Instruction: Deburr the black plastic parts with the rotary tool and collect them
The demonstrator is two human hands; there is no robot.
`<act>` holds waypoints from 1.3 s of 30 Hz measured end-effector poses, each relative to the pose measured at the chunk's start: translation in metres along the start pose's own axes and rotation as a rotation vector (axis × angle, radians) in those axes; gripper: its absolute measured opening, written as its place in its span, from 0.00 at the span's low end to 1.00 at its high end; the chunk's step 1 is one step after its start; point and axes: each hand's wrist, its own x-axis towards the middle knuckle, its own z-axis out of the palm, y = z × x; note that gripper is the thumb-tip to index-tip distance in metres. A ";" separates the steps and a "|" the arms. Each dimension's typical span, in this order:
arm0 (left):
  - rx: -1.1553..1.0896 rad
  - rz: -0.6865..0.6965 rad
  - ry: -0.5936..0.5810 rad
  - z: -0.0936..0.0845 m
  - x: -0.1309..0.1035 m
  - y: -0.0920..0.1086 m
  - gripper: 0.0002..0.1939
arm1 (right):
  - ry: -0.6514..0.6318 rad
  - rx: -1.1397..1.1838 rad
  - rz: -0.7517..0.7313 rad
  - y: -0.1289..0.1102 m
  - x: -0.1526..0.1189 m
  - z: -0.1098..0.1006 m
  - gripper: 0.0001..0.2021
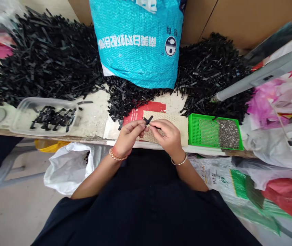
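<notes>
Above the honeycomb-textured pad (179,130), my two hands meet fingertip to fingertip. My left hand (128,136) is closed, thumb and fingers pinching small black plastic strips (149,119) that cross in an X. Against the same piece press the fingertips of my right hand (170,135), also closed, and a further dark strip shows under its fingers. Exactly how the strips join is too small to make out. Just right of my right hand lies a green tray (190,131) with small metal pieces (228,134) heaped at its right end.
Large heaps of black strips (45,58) cover the bench's back, more behind the tray (212,75). A blue bag (138,44) stands between them. A clear plastic box (17,119) at left holds black pieces. A grey pole (261,75) slants in from the right. A white bag (66,167) hangs below.
</notes>
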 end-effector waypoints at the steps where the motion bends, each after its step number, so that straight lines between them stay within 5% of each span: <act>1: -0.002 0.002 0.005 0.000 0.000 -0.001 0.15 | 0.003 0.004 -0.002 0.000 0.000 0.000 0.08; 18: -0.023 -0.002 0.034 -0.001 0.008 -0.005 0.24 | -0.039 0.008 -0.123 -0.001 -0.002 0.006 0.09; 22: 0.016 0.108 0.127 -0.020 0.015 0.001 0.24 | -0.151 0.036 -0.065 0.005 0.028 -0.007 0.10; 26: 0.097 0.205 0.214 -0.044 0.017 0.007 0.25 | -0.346 -0.319 -0.037 0.034 0.081 0.000 0.16; 31: 0.130 0.149 0.100 -0.057 0.006 0.007 0.31 | -0.615 -0.735 -0.048 0.059 0.117 0.025 0.23; 35: 0.130 0.096 -0.041 -0.071 0.011 0.002 0.34 | -0.601 -0.879 -0.153 0.080 0.119 0.031 0.18; 39: 0.054 0.096 -0.068 -0.086 0.018 0.001 0.32 | -0.506 -0.729 -0.151 0.096 0.123 0.020 0.14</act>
